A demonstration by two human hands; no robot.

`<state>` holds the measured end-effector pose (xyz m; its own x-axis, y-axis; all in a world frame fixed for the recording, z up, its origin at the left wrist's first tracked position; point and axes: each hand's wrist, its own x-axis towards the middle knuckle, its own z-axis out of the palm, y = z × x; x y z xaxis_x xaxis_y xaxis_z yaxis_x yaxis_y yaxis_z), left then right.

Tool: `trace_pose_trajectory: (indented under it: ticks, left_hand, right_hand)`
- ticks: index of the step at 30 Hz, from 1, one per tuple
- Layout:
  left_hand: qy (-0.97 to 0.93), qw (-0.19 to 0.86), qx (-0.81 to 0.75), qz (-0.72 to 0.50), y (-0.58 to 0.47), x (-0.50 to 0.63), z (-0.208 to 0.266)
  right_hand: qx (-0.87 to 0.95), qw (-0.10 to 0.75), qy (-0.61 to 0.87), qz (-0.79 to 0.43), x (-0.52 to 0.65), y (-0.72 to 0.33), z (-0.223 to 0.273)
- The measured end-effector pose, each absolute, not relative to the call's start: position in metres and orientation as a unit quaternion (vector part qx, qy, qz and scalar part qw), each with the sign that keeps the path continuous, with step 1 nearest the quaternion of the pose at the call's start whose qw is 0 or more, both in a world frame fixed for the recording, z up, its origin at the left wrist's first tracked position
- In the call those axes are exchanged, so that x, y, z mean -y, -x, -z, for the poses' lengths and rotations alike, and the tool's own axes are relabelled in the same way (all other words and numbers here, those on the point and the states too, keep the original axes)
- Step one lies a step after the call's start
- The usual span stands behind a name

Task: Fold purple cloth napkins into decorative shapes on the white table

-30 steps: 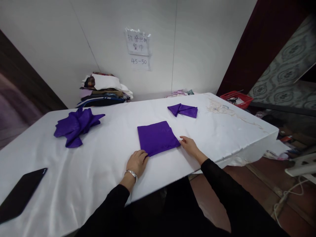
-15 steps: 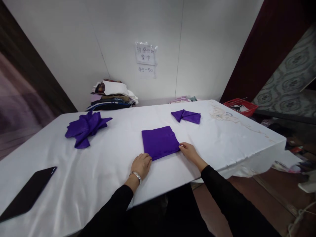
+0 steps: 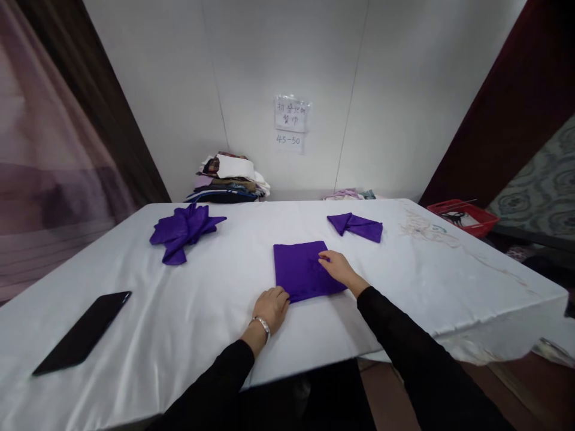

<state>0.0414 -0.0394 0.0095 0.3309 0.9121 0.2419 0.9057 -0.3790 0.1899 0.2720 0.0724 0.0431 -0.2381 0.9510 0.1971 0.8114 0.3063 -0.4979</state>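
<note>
A purple napkin (image 3: 296,272), folded into a rough square, lies on the white tablecloth in front of me. My left hand (image 3: 272,308), with a silver bracelet at the wrist, has its fingers curled together at the near left corner of the napkin. Over the right part of the napkin, my right hand (image 3: 336,266) has thumb and forefinger pinched on its cloth, with small creases beside the fingertips. Just what layer it grips is partly hidden. The napkin's near right corner pokes out below the right wrist.
A purple napkin shaped in pleats (image 3: 184,230) lies far left, and a knotted-looking purple napkin (image 3: 357,226) far right. A black tablet (image 3: 83,332) rests at near left. Stacked clothes (image 3: 231,179), a wall sign (image 3: 291,115) and a red basket (image 3: 483,222) stand behind.
My right hand has moved from the napkin's near right corner up and inward over its right part. My left hand stays at the near left corner. The whole view has shifted slightly.
</note>
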Motion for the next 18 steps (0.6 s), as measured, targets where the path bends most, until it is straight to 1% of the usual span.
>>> trace_pose_trajectory:
  ticks: [3, 5, 12, 18]
  left_hand:
    - [-0.815, 0.025, -0.554, -0.165, -0.042, 0.039, -0.009]
    - [-0.814, 0.032, -0.555, -0.168, -0.042, 0.039, -0.007]
    - [-0.804, 0.054, -0.561, -0.189, -0.04, 0.038, -0.005]
    - [-0.8, 0.07, -0.562, -0.199, -0.04, 0.038, -0.003]
  right_hand:
    - [0.766, 0.196, 0.603, -0.108, -0.088, -0.268, -0.044]
    - [0.763, 0.175, 0.614, -0.102, -0.098, -0.271, -0.042]
    - [0.788, 0.1, 0.601, -0.089, -0.12, -0.274, -0.032]
    - [0.802, 0.058, 0.588, -0.081, -0.128, -0.266, -0.038]
